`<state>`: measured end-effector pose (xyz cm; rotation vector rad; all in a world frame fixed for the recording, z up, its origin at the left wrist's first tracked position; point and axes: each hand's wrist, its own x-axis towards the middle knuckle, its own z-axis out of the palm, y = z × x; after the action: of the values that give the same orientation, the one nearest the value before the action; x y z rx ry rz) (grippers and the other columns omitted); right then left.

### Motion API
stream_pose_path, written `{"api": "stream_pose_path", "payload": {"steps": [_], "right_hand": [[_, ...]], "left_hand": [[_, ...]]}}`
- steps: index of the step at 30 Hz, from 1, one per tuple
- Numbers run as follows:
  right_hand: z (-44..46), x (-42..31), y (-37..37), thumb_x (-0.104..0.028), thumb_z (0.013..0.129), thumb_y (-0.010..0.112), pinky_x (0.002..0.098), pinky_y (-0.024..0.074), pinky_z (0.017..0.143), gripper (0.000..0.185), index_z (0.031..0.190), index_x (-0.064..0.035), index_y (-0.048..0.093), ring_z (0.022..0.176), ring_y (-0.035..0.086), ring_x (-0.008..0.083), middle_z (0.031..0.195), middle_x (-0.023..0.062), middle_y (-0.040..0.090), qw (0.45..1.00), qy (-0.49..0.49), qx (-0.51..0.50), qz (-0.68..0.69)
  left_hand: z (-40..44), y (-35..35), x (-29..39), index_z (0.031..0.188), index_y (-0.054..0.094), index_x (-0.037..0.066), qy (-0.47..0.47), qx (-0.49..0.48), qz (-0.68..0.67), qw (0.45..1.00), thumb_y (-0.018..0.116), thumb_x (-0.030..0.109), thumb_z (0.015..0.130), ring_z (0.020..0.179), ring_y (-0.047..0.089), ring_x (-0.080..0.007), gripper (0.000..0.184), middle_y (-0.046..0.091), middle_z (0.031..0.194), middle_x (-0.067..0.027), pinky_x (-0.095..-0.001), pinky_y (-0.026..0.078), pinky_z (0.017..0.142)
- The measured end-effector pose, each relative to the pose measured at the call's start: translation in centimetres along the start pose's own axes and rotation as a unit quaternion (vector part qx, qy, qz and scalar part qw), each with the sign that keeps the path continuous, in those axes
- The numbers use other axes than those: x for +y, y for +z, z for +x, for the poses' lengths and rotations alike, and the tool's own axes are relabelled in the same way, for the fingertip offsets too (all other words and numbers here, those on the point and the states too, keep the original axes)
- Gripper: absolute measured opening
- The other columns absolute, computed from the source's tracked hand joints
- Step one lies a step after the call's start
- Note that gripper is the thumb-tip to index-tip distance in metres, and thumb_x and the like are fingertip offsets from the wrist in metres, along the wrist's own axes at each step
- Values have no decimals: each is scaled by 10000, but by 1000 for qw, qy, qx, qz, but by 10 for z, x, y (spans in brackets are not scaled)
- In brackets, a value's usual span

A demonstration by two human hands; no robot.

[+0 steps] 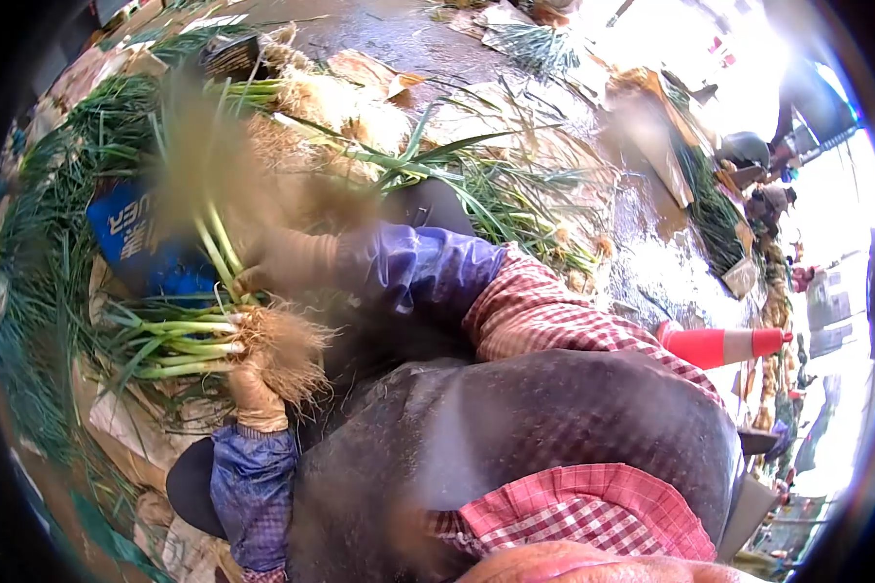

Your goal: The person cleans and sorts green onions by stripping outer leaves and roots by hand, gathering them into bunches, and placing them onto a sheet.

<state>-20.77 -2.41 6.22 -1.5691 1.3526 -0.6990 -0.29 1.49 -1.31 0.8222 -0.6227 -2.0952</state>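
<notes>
My left hand [257, 392], in a tan glove, is closed around the root end of a bunch of green onions [190, 347]. The white stalks and green leaves point left, and shaggy brown roots [287, 350] hang over the glove. Just above it, my right hand [280, 262] grips a few green onion stalks [222, 251] near their root end. A smudge on the lens blurs this hand and the upper part of those stalks. Both forearms wear blue sleeve covers. Behind the stalks lies a blue printed bag or box [141, 243].
Piles of green onions [68, 262] lie at the left, with more [515, 209] on cardboard and wet ground. A red and white traffic cone [715, 345] is at the right. Other people [749, 151] sit farther off. My dark apron [515, 418] fills the lower middle.
</notes>
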Motion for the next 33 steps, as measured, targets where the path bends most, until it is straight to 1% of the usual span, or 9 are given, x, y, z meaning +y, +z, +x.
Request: {"api": "stream_pose_path", "payload": {"steps": [5, 10, 13, 14, 16, 18, 22, 29, 33], "right_hand": [[4, 1, 5, -368, 849, 590, 380, 472, 563, 339, 752, -49, 651, 578, 563, 291, 637, 108, 621, 979, -89, 78, -168], [-9, -10, -6, -359, 849, 552, 356, 487, 778, 356, 927, -45, 701, 764, 640, 257, 841, 157, 676, 986, -60, 53, -148], [-7, -4, -3, -245, 878, 582, 277, 532, 783, 234, 1020, -89, 685, 782, 666, 143, 914, 71, 698, 984, -26, 7, -178], [-6, 23, -1, -157, 846, 633, 239, 545, 657, 227, 1047, -54, 657, 732, 654, 134, 883, 98, 695, 970, -204, 76, -112], [-15, 13, -2, -162, 809, 691, 228, 517, 540, 177, 898, -13, 655, 623, 615, 128, 750, 92, 673, 975, -218, 39, 33], [-17, 16, 1, -290, 861, 647, 210, 470, 459, 277, 821, -17, 668, 517, 594, 119, 681, 82, 663, 949, -306, 19, 79], [-45, -27, -15, -300, 893, 592, 180, 465, 372, 290, 796, -32, 641, 466, 560, 75, 702, 63, 660, 977, -60, 91, 181], [-3, -11, -11, -39, 864, 606, 189, 499, 581, 343, 1203, -28, 554, 687, 588, 60, 898, 46, 660, 958, -128, -26, -254], [25, 65, -5, -25, 838, 645, 183, 478, 574, 271, 1103, 4, 595, 704, 597, 82, 892, 55, 666, 977, -172, -33, -117]], "left_hand": [[5, -3, 0, 1146, 557, -14, 14, 8, 14, 1000, 570, -23, 809, 972, 595, -212, 338, 589, 1085, -87, -323, 508, 865], [-6, 8, 11, 1101, 562, 2, -48, -30, 103, 993, 517, 88, 781, 894, 603, -220, 334, 605, 1035, -115, -294, 515, 787], [-15, 30, 12, 1029, 584, -6, 12, 16, 65, 998, 534, 118, 796, 856, 618, -211, 269, 626, 932, -94, -329, 527, 760], [-12, 33, 12, 1039, 585, -7, 53, 2, 43, 998, 549, 98, 783, 867, 619, -207, 279, 629, 942, -93, -330, 530, 778], [-10, 36, 12, 1082, 574, -7, 72, 11, 21, 997, 568, 59, 755, 881, 624, -203, 334, 630, 976, -91, -334, 537, 805], [-6, 29, 14, 1163, 519, -6, 36, -160, -103, 981, 610, 24, 741, 932, 619, -225, 433, 618, 1039, -86, -349, 538, 834], [6, 19, 8, 1194, 502, 33, 114, -47, 3, 992, 637, -34, 725, 971, 608, -228, 492, 597, 1083, -77, -343, 538, 847], [1, 21, 4, 1146, 535, 29, 173, -68, 154, 970, 586, -104, 740, 1030, 545, -173, 430, 566, 1090, -37, -294, 476, 901], [5, 11, -5, 1131, 557, 16, 200, -38, 232, 951, 613, -94, 734, 997, 553, -176, 416, 579, 1084, -44, -290, 470, 884]]}}
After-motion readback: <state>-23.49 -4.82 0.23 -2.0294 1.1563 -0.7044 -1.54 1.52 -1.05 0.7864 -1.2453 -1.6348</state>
